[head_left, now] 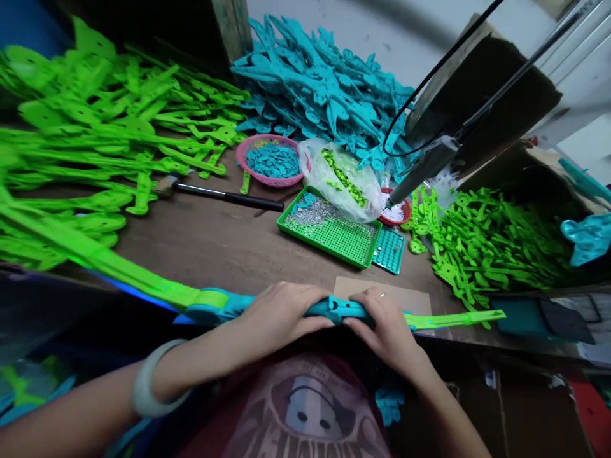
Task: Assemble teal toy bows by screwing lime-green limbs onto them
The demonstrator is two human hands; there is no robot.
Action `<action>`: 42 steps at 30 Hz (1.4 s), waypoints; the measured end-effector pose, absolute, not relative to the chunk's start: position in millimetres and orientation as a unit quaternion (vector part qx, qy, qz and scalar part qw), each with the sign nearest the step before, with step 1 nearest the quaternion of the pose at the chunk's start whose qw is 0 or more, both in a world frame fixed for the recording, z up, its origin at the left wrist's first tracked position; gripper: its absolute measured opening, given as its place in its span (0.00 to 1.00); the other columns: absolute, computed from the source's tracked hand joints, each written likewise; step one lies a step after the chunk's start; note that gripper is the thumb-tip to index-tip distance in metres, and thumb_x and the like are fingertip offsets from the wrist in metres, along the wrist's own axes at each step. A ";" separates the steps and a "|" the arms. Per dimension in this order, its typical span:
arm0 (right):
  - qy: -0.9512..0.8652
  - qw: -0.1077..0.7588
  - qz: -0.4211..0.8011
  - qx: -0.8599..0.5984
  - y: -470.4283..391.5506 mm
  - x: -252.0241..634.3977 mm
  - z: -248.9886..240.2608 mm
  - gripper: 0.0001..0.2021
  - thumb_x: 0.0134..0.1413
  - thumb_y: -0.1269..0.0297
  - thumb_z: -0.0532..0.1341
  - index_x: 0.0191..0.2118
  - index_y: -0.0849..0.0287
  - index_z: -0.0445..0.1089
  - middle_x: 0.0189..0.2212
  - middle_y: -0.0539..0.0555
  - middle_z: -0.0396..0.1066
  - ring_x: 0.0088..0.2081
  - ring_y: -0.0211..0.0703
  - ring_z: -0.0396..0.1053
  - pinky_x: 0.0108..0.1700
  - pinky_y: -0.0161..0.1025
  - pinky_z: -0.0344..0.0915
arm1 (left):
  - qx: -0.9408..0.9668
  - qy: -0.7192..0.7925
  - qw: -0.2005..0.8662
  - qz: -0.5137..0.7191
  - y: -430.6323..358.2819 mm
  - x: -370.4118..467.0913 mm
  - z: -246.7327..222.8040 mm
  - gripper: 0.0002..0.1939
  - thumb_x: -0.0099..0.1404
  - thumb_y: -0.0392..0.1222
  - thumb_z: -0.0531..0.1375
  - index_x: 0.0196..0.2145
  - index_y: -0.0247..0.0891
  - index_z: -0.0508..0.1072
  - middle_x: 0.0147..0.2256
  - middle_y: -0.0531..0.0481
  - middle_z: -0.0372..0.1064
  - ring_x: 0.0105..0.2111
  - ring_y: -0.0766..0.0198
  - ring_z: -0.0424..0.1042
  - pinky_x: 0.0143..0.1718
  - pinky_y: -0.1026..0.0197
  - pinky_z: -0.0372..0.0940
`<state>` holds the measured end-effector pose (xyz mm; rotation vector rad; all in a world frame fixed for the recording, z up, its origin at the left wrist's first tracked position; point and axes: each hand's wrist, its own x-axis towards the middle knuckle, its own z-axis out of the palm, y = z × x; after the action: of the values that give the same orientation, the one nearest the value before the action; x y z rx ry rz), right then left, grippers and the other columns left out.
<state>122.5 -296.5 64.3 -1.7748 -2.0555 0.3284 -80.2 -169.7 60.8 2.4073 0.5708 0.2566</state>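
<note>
A long plastic toy bow (344,310), with a teal middle and bright green arms, lies across in front of my body at the table's front edge. My left hand (286,308) wraps round the teal part left of centre, thumb on the near side. Just right of centre, my right hand (384,321) grips the same piece close to its short green end. Between my hands a notched teal section shows; the parts under my palms are hidden. Beneath the right hand, a flat piece of cardboard (405,289) rests on the table.
A hammer (229,196) lies behind the bow. Beyond are a green tray (356,240) of small metal parts, a pink basket (242,156) and a plastic bag (370,181). Green parts (95,121) and teal parts (324,83) are heaped behind. A grey tool (424,168) hangs at right.
</note>
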 end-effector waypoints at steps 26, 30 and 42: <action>-0.647 0.289 0.292 -0.642 -260.2 127.0 56.3 0.12 0.66 0.56 0.59 0.43 0.58 0.73 0.37 0.53 0.74 0.40 0.42 0.71 0.44 0.38 0.64 | 0.888 0.242 0.350 0.173 -171.1 -55.8 44.0 0.12 0.64 0.44 0.66 0.43 0.35 0.78 0.39 0.41 0.80 0.40 0.50 0.79 0.41 0.57 0.68; -0.640 0.280 0.305 -0.647 -249.9 126.1 25.7 0.16 0.67 0.52 0.55 0.42 0.59 0.73 0.37 0.55 0.76 0.39 0.45 0.73 0.43 0.38 0.68 | 0.872 0.271 0.343 0.218 -212.0 -92.6 36.3 0.11 0.70 0.40 0.58 0.46 0.36 0.76 0.47 0.40 0.77 0.49 0.50 0.75 0.51 0.52 0.65; -0.854 0.133 -0.106 -0.492 -155.9 89.8 36.7 0.13 0.69 0.62 0.52 0.40 0.60 0.73 0.34 0.58 0.72 0.39 0.49 0.69 0.45 0.44 0.67 | 0.164 0.501 0.748 0.404 -241.4 -160.3 -46.2 0.36 0.47 0.71 0.69 0.39 0.35 0.75 0.41 0.42 0.76 0.34 0.60 0.76 0.34 0.61 0.68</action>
<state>89.8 -155.9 36.7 -1.4273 -2.4757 -0.3075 -160.3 -241.4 -46.2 0.3591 1.0956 0.8843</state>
